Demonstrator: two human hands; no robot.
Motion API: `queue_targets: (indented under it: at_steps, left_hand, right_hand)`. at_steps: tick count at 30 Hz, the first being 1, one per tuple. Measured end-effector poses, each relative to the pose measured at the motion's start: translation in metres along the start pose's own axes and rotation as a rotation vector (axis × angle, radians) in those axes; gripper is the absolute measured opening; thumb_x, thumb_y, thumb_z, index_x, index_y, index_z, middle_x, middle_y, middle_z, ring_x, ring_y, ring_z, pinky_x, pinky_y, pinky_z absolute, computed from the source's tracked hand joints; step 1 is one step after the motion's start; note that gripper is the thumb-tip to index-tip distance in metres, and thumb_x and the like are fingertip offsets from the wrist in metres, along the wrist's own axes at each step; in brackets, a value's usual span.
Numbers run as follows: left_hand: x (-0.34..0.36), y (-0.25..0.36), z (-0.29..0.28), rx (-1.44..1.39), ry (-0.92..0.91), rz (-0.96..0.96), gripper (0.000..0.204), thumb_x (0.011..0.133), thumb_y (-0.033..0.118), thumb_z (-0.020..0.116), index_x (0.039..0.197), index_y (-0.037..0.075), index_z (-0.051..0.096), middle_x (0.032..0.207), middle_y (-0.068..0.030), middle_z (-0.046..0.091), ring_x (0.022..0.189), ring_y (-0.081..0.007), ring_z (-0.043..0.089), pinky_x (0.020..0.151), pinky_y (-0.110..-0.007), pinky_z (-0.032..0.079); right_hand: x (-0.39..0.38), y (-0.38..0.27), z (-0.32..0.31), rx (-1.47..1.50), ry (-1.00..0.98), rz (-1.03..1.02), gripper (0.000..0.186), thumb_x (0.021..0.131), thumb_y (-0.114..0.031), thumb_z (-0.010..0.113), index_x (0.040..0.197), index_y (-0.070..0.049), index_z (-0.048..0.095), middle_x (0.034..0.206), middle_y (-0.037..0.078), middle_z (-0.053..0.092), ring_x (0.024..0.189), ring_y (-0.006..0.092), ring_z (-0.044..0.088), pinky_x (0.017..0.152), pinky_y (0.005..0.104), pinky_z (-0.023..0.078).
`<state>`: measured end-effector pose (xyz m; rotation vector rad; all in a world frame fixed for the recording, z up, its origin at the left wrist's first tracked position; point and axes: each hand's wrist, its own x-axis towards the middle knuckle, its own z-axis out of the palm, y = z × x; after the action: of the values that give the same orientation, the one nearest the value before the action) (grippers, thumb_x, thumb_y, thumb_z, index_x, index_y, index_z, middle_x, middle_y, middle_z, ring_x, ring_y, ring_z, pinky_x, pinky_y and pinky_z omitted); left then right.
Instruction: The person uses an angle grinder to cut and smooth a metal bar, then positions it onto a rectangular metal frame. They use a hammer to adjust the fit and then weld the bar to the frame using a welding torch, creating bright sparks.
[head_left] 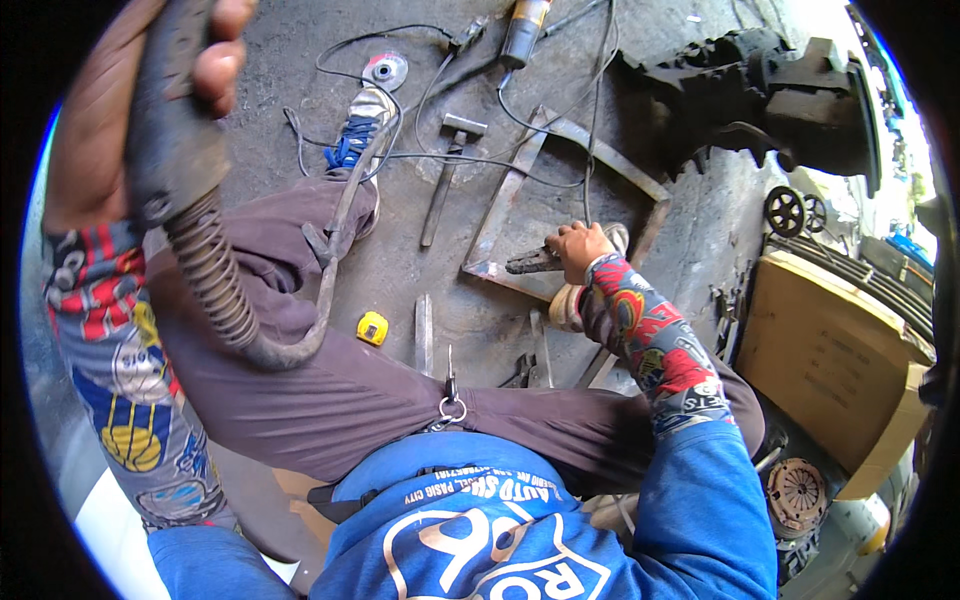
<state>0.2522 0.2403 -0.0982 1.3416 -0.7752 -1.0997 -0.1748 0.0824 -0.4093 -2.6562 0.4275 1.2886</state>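
I look down on a stained grey concrete floor point(400, 270) of what seems a metal workshop, with dark machine parts point(770, 90) at the far right and a cardboard box point(830, 360) beside my right leg. In the one head view, my left hand point(110, 90) is raised close to the camera, fingers wrapped tight round a black torch handle point(165, 120); its ribbed spring-guarded cable point(225, 290) curves down across my brown trouser leg. My right hand point(580, 250) is down on the floor, closed around the grips of dark locking pliers point(530, 262), whose nose meets the near corner of a flat steel frame point(510, 190) lying on the concrete. A hammer point(445, 170) lies just left of the frame, a yellow tape measure point(372, 327) sits near my knee, and a grinding disc point(386, 70) and a grinder point(524, 30) lie farther off among black leads. As I judge it, the work in hand is fixing that corner joint. To do it well I would keep the pliers square on the joint so both bars stay flat and flush, hold the right wrist low and steady, and keep the cable off the frame so it cannot drag the piece.
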Motion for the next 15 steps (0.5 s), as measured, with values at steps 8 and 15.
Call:
queue_targets:
  at_steps: [8, 15]
  left_hand:
    - [0.016, 0.002, -0.006, 0.093, -0.072, -0.122, 0.035, 0.106, 0.029, 0.058, 0.125, 0.001, 0.050, 0.082, -0.0025, 0.063, 0.063, -0.0080, 0.065, 0.064, -0.021, 0.057]
    - [0.026, 0.006, -0.002, 0.140, -0.096, -0.208, 0.031, 0.102, 0.024, 0.064, 0.118, 0.002, 0.049, 0.079, -0.0028, 0.064, 0.063, -0.0110, 0.065, 0.067, -0.022, 0.057]
  right_hand:
    - [0.027, -0.010, 0.034, 0.091, 0.088, 0.065, 0.028, 0.077, -0.016, 0.068, 0.104, -0.016, 0.074, 0.108, 0.007, 0.070, 0.112, 0.0285, 0.063, 0.092, 0.0440, 0.046]
    - [0.062, -0.024, 0.018, 0.055, -0.016, -0.086, 0.023, 0.078, -0.019, 0.069, 0.100, -0.019, 0.077, 0.107, 0.002, 0.073, 0.106, 0.0239, 0.067, 0.089, 0.0417, 0.044]
